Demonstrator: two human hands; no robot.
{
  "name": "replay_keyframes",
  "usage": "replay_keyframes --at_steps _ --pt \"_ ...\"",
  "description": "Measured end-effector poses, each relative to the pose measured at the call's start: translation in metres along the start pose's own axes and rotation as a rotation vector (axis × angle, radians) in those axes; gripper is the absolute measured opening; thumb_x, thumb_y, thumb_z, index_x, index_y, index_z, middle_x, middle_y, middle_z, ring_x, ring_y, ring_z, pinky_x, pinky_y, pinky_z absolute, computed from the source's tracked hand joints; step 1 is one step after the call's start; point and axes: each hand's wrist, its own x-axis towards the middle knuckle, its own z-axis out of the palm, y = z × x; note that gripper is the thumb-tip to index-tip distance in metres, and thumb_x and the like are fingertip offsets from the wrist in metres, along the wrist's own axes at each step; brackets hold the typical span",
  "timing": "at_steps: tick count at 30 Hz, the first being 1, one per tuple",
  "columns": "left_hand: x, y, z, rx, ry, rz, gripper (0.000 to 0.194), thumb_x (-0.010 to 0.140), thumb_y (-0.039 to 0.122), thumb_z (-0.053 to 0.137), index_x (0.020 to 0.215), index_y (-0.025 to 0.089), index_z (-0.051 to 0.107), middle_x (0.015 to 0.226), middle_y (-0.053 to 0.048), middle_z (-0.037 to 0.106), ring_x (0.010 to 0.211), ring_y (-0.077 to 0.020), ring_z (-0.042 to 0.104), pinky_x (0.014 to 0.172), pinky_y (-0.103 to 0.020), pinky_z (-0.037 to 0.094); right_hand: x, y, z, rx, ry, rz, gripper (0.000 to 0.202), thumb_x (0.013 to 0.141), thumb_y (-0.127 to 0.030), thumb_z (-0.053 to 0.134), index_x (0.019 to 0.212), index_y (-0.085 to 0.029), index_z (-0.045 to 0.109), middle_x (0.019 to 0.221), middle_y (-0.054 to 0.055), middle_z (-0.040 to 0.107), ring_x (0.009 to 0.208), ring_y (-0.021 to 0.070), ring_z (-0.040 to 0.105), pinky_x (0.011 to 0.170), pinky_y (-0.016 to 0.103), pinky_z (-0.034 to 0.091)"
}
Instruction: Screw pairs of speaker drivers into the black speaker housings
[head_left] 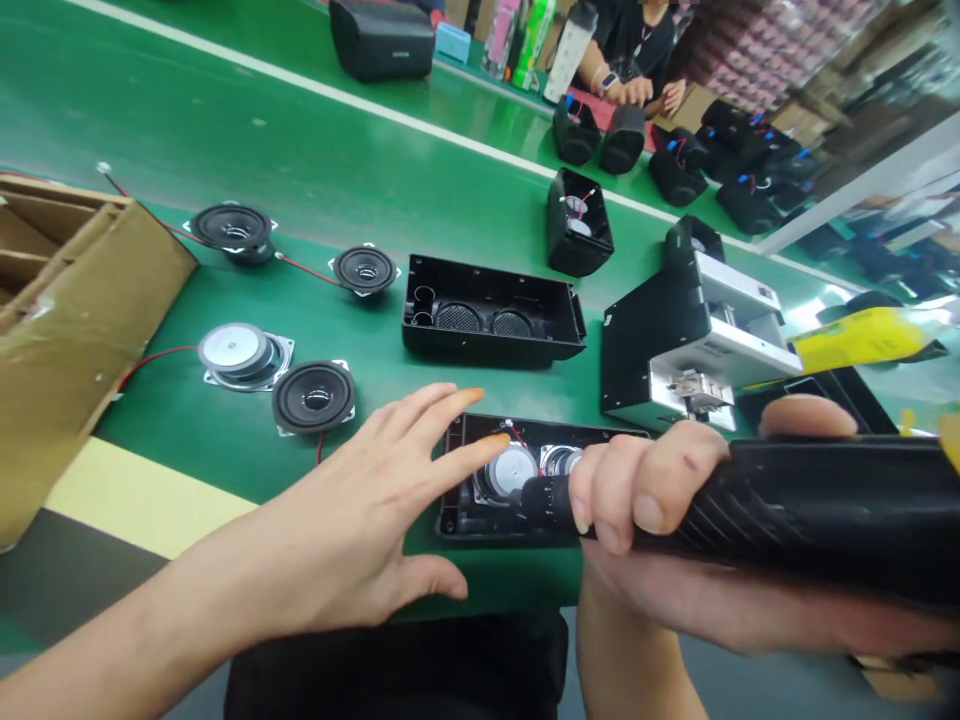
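My right hand (652, 500) is wrapped round a black electric screwdriver (832, 520), its nose pointing left over a black speaker housing (465, 525) near the bench's front edge. Inside that housing sit two speaker drivers, a left one (512, 468) with a silver back and a right one (559, 460) partly hidden. The screwdriver's tip is hard to make out against the dark plastic. My left hand (382, 500) is held over the housing's left end, fingers spread and holding nothing; orange covers show on two fingertips. Whether it touches the housing I cannot tell.
Behind lies a second open housing (491, 345). Loose drivers with red wires, such as one black-coned driver (313, 398), lie left of it beside a cardboard box (97, 300). A metal-fronted machine (690, 350) stands right. Across the bench, a co-worker's hands (637, 92) are near several black housings.
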Motion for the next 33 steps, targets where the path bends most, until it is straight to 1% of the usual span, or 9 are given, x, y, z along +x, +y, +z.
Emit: replay_keyframes --at_steps 2,4,7,10,18,23,27,30,33 --pt "0.007 -0.003 0.009 -0.028 -0.011 0.012 0.109 0.076 0.055 0.095 0.167 0.035 0.038 0.183 -0.014 0.021 0.166 -0.0431 0.024 0.129 -0.067 0.041 0.001 -0.001 -0.001 -0.014 -0.011 0.002 0.043 0.099 -0.065 0.070 0.121 -0.029 0.078 0.063 -0.003 0.066 0.037 0.0119 0.051 0.037 0.024 0.046" --pt "0.014 -0.006 0.016 -0.049 -0.004 0.024 0.103 0.075 0.053 0.096 0.163 0.034 0.045 0.179 -0.015 0.026 0.162 -0.0437 0.030 0.126 -0.068 0.042 0.002 -0.001 -0.002 -0.009 -0.008 0.026 0.042 0.099 -0.065 0.072 0.121 -0.030 0.078 0.064 -0.003 0.067 0.038 0.0124 0.052 0.037 0.025 0.047" --pt "0.021 -0.009 0.019 -0.078 0.014 0.042 0.085 0.080 0.046 0.093 0.154 0.032 0.055 0.171 -0.016 0.037 0.151 -0.0403 0.044 0.121 -0.064 0.049 0.005 0.001 -0.004 0.008 0.001 0.072 0.040 0.095 -0.065 0.076 0.117 -0.031 0.079 0.063 -0.003 0.067 0.038 0.0132 0.053 0.038 0.026 0.048" --pt "0.023 -0.010 0.020 -0.109 0.026 0.057 0.070 0.086 0.042 0.086 0.150 0.030 0.059 0.164 -0.015 0.043 0.142 -0.0365 0.051 0.114 -0.058 0.055 0.008 0.002 -0.004 0.011 0.023 0.079 0.038 0.092 -0.063 0.081 0.113 -0.031 0.080 0.061 -0.004 0.066 0.036 0.0117 0.051 0.038 0.025 0.047" --pt "0.025 -0.010 0.021 -0.104 0.068 0.076 0.062 0.089 0.040 0.080 0.148 0.029 0.062 0.158 -0.015 0.046 0.139 -0.0358 0.052 0.108 -0.056 0.059 0.013 0.002 -0.002 -0.024 0.036 0.113 0.035 0.085 -0.060 0.088 0.106 -0.034 0.082 0.059 -0.008 0.064 0.034 0.0099 0.049 0.036 0.023 0.046" --pt "0.024 -0.008 0.021 -0.094 0.086 0.072 0.059 0.090 0.039 0.078 0.146 0.029 0.064 0.159 -0.015 0.046 0.137 -0.0359 0.053 0.105 -0.055 0.060 0.016 0.001 0.000 -0.110 0.057 0.112 0.033 0.081 -0.060 0.091 0.100 -0.034 0.084 0.056 -0.010 0.061 0.033 0.0088 0.045 0.035 0.024 0.045" --pt "0.025 -0.007 0.021 -0.090 0.095 0.073 0.058 0.089 0.038 0.079 0.144 0.027 0.065 0.158 -0.016 0.048 0.136 -0.0366 0.054 0.107 -0.056 0.059 0.013 0.000 -0.001 -0.107 0.083 0.079 0.032 0.082 -0.060 0.091 0.100 -0.033 0.083 0.057 -0.010 0.061 0.033 0.0078 0.044 0.033 0.022 0.039" --pt "0.024 -0.006 0.021 -0.097 0.083 0.062 0.059 0.089 0.038 0.080 0.145 0.028 0.064 0.160 -0.015 0.047 0.138 -0.0368 0.054 0.111 -0.060 0.055 0.009 -0.002 -0.008 -0.093 0.070 0.069 0.033 0.086 -0.058 0.088 0.106 -0.033 0.080 0.060 -0.011 0.061 0.034 0.0081 0.044 0.034 0.023 0.039" --pt "0.020 -0.006 0.019 -0.115 0.056 0.040 0.069 0.088 0.042 0.084 0.151 0.029 0.059 0.169 -0.016 0.039 0.150 -0.0406 0.044 0.119 -0.067 0.048 0.005 -0.005 -0.017 -0.044 0.058 0.042 0.034 0.093 -0.055 0.082 0.118 -0.033 0.075 0.066 -0.010 0.060 0.037 0.0082 0.044 0.037 0.025 0.042"
